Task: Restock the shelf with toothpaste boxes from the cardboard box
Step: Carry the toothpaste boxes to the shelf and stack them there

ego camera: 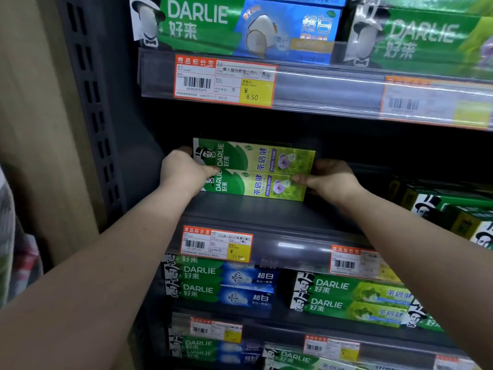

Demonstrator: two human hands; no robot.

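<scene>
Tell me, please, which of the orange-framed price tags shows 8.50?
It is the price tag on the upper shelf rail, below the blue coconut box. Its yellow field reads 8.50; the tag under the hands reads 11.90.

Both forearms bare to the frame edge — no sleeves, watch or rings visible on left hand (184, 169) or right hand (330, 180).

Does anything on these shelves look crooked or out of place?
Only the two green toothpaste boxes held between the left hand and right hand: they sit tilted on a bare stretch of the middle shelf, while stock elsewhere looks orderly.
</scene>
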